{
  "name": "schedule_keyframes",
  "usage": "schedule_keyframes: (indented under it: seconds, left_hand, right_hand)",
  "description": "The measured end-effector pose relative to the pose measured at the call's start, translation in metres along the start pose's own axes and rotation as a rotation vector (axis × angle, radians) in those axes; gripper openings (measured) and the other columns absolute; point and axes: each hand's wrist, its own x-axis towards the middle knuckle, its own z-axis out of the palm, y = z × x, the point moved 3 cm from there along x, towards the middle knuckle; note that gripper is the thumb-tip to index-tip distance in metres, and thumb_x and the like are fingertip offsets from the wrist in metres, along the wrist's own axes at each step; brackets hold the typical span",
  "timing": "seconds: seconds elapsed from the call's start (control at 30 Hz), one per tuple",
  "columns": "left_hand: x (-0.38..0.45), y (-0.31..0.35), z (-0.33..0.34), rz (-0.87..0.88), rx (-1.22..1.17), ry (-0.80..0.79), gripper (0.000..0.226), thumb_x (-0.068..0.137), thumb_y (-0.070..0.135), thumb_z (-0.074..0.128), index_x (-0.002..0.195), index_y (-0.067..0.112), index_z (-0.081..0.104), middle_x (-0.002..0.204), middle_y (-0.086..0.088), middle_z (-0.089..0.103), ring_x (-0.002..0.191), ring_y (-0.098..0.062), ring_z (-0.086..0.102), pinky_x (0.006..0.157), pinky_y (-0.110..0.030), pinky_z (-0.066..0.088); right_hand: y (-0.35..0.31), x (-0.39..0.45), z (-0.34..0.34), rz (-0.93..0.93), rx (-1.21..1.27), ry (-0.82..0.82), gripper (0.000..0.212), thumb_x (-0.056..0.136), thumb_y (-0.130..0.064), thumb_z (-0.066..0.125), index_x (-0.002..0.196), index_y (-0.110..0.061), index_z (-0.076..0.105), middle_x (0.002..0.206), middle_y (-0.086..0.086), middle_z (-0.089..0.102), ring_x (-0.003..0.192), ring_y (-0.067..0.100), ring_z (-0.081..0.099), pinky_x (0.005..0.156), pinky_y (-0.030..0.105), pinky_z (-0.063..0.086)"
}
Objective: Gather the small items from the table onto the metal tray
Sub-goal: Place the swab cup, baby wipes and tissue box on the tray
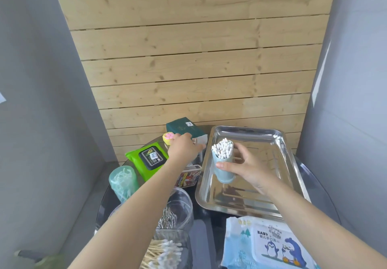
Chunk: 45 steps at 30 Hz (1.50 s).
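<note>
- Head view: right grip (245, 169) wrapped around pale blue cup of cotton swabs (223, 159), held just over metal tray (293, 176).
- Left grip (185, 148) reaching across table (201, 237) toward dark green box (184, 129); closure on anything impossible to tell.
- Green wipes pack (148, 158), green floss-pick jar (122, 181), baby wipes pack (268, 245) lying off tray.

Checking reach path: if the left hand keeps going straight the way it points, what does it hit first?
Probably the dark green box: the left hand points up-right toward it, fingertips near its lower edge. Depth is unclear; a small white item at the fingertips may come first.
</note>
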Motion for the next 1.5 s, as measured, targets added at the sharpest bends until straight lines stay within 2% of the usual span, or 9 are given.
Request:
schedule_keyframes:
  seconds: [0.23,0.37,0.5,0.63,0.73,0.93,1.2,1.33,1.5]
  left_hand:
    - [-0.001,0.013,0.001,0.073,0.141,0.042,0.041,0.082,0.040,0.061,0.110,0.010,0.058,0.108,-0.010,0.063,0.091,-0.027,0.062,0.062,-0.028,0.042]
    - [-0.012,0.012,-0.013,0.069,-0.049,0.090,0.019,0.077,0.025,0.065,0.089,0.014,0.057,0.088,-0.009,0.066,0.074,-0.025,0.054,0.062,-0.028,0.042]
    - [-0.036,0.006,-0.050,0.035,-0.516,0.243,0.030,0.079,0.029,0.067,0.105,0.018,0.061,0.082,0.005,0.061,0.071,-0.021,0.058,0.061,-0.029,0.047]
    - [-0.055,0.001,-0.058,-0.062,-0.925,0.092,0.030,0.082,0.028,0.068,0.105,0.010,0.063,0.085,-0.003,0.065,0.072,-0.022,0.065,0.056,-0.024,0.057]
    - [-0.058,-0.002,-0.051,-0.113,-1.084,-0.046,0.019,0.084,0.024,0.067,0.093,0.008,0.065,0.090,-0.010,0.068,0.078,-0.025,0.067,0.071,-0.033,0.061]
    - [-0.056,-0.010,-0.043,-0.184,-1.159,-0.165,0.030,0.084,0.023,0.067,0.105,0.001,0.064,0.107,-0.019,0.064,0.091,-0.031,0.065,0.079,-0.039,0.060]
    - [-0.057,-0.002,-0.042,-0.078,-1.122,-0.192,0.021,0.085,0.019,0.068,0.100,0.006,0.061,0.084,-0.006,0.067,0.072,-0.019,0.065,0.078,-0.037,0.060]
    - [-0.056,-0.001,-0.043,-0.048,-1.087,-0.177,0.032,0.083,0.021,0.069,0.110,0.007,0.059,0.098,-0.010,0.068,0.084,-0.024,0.067,0.080,-0.039,0.059]
    - [-0.057,0.001,-0.042,-0.019,-1.088,-0.172,0.038,0.083,0.022,0.069,0.116,0.010,0.058,0.106,-0.013,0.067,0.091,-0.025,0.066,0.076,-0.035,0.058]
  right_hand:
    - [0.007,0.003,-0.005,0.017,0.019,0.041,0.079,0.069,-0.034,0.079,0.136,-0.031,0.036,0.128,-0.008,0.048,0.099,0.012,0.056,0.060,0.014,0.045]
    - [0.012,0.000,-0.005,0.033,0.141,0.047,0.092,0.049,-0.044,0.084,0.130,-0.033,0.042,0.125,0.000,0.054,0.102,0.022,0.062,0.078,0.039,0.058]
    - [0.014,-0.002,-0.008,0.014,0.216,0.045,0.092,0.050,-0.037,0.083,0.132,-0.030,0.043,0.118,-0.002,0.057,0.098,0.024,0.065,0.081,0.048,0.058]
    - [0.012,-0.005,-0.009,-0.022,0.237,0.062,0.088,0.052,-0.036,0.082,0.131,-0.035,0.043,0.121,-0.004,0.054,0.103,0.022,0.063,0.083,0.047,0.058]
    - [0.012,-0.007,-0.011,-0.046,0.190,0.100,0.092,0.048,-0.044,0.083,0.130,-0.037,0.043,0.122,-0.003,0.054,0.102,0.023,0.063,0.083,0.047,0.057]
    - [0.010,-0.010,-0.012,-0.087,0.036,0.128,0.097,0.039,-0.065,0.081,0.127,-0.048,0.044,0.129,-0.009,0.050,0.114,0.021,0.055,0.083,0.046,0.057]
    - [0.000,-0.014,-0.008,-0.188,-0.118,0.170,0.081,0.065,-0.036,0.082,0.135,-0.035,0.042,0.123,-0.013,0.046,0.108,0.004,0.046,0.075,0.011,0.039]
    - [0.001,-0.013,-0.010,-0.188,-0.164,0.193,0.084,0.060,-0.043,0.083,0.133,-0.040,0.042,0.130,-0.005,0.045,0.115,0.010,0.043,0.091,0.026,0.038]
    - [-0.001,-0.014,-0.011,-0.169,-0.227,0.199,0.087,0.060,-0.041,0.084,0.136,-0.038,0.041,0.126,-0.002,0.042,0.109,0.010,0.042,0.091,0.027,0.035]
